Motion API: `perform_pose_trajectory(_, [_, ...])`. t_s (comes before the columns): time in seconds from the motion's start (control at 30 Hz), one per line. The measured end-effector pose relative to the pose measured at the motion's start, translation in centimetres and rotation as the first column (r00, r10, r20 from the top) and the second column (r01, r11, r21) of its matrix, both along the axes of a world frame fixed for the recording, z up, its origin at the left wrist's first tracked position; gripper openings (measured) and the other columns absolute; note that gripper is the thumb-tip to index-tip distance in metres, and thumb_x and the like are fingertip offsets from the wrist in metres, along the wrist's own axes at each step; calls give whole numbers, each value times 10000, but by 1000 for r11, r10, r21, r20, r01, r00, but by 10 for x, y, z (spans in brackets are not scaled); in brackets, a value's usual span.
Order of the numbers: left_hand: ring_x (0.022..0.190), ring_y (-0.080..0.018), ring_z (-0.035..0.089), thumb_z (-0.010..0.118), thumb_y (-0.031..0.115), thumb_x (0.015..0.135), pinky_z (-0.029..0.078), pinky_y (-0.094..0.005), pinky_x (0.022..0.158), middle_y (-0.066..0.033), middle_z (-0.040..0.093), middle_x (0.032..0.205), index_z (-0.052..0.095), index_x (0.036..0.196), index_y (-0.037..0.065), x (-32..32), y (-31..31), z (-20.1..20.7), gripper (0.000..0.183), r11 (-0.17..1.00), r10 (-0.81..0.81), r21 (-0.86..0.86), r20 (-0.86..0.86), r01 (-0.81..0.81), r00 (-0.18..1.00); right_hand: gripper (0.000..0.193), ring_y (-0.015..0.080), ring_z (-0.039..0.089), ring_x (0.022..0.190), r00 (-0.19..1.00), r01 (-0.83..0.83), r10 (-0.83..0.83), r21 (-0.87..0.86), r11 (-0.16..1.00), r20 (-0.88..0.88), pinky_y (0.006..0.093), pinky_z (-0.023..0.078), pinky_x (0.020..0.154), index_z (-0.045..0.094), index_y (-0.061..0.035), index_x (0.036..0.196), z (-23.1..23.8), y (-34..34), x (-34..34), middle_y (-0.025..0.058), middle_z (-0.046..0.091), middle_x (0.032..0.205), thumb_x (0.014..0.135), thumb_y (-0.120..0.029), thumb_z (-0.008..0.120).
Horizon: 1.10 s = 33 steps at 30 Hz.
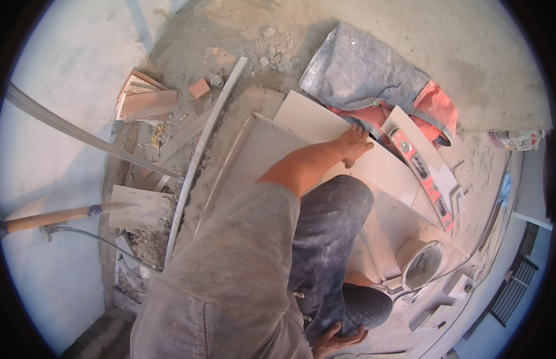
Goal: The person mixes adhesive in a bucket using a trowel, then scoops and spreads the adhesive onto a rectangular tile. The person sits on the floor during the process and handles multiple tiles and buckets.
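Observation:
My left hand [354, 145] lies on a long pale tile [314, 116], thumb and fingers somewhat apart; its fingertips are partly hidden. The left arm, in a dusty grey sleeve, reaches across above my bent knee. My right hand [341, 342] rests against my lower leg in dark trousers at the bottom, fingers spread, holding no object. To the right of the left hand, a red spirit level [422, 173] lies along another pale tile [403, 127]. Behind them is a crumpled grey and red cloth or sack [364, 66].
A bucket [422, 263] stands at lower right beside cut tile pieces [436, 317]. On the left are a long metal straightedge [206, 137], a wooden-handled tool [57, 218] and stacked reddish tiles [147, 103]. Rubble [278, 57] lies at the back.

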<state>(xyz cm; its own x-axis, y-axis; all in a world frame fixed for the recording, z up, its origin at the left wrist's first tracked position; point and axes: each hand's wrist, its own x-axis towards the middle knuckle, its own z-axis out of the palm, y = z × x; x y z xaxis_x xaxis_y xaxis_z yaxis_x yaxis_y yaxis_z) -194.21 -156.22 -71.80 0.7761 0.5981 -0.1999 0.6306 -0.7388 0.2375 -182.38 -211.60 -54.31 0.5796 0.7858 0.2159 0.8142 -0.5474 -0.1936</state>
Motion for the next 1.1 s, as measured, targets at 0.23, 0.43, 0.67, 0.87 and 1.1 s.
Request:
perform_pose_trajectory(0.23, [1237,-386,479,930,356,495,361,-528,1002,-202,522,1280,533,1303,127,-4,0,3,929,1000,-27,15,37,27,999,719,481,333,1350,999,44,-45,-29,999,-11,599,285,1088,397,45,1353,16,15,-16,319,348,1424,941,-512,590])
perform_pose_trajectory(0.43, [1333,-395,426,927,351,532,338,-524,1085,-224,448,1384,434,1420,134,-1,7,8,1038,996,-35,-83,-19,34,999,753,475,310,1368,977,151,-156,-44,988,-146,589,240,1118,404,16,1361,31,27,-28,320,310,1457,859,-474,677])
perform_pose_trajectory(0.67, [1295,-404,434,918,327,538,343,-505,1082,-229,435,1377,457,1376,124,0,6,18,978,991,-44,-125,-37,39,998,727,490,292,1380,961,157,-161,-35,987,-227,591,232,1125,381,-9,1377,41,29,-37,329,288,1464,804,-310,714])
perform_pose_trajectory(0.87, [1282,-400,443,916,343,556,363,-502,1057,-225,450,1364,466,1374,123,-1,0,16,959,997,-44,-60,-45,41,998,743,478,297,1383,949,193,-174,51,980,-262,578,242,1131,403,-27,1370,33,26,-37,307,296,1474,738,-212,748])
perform_pose_trajectory(1.1, [1279,-402,440,920,335,551,356,-505,1061,-214,435,1377,469,1365,127,-2,-1,10,953,998,-22,-58,-14,22,1000,739,471,312,1377,946,162,-137,64,985,-292,564,248,1134,425,-29,1365,28,28,-24,307,314,1466,731,-210,758])
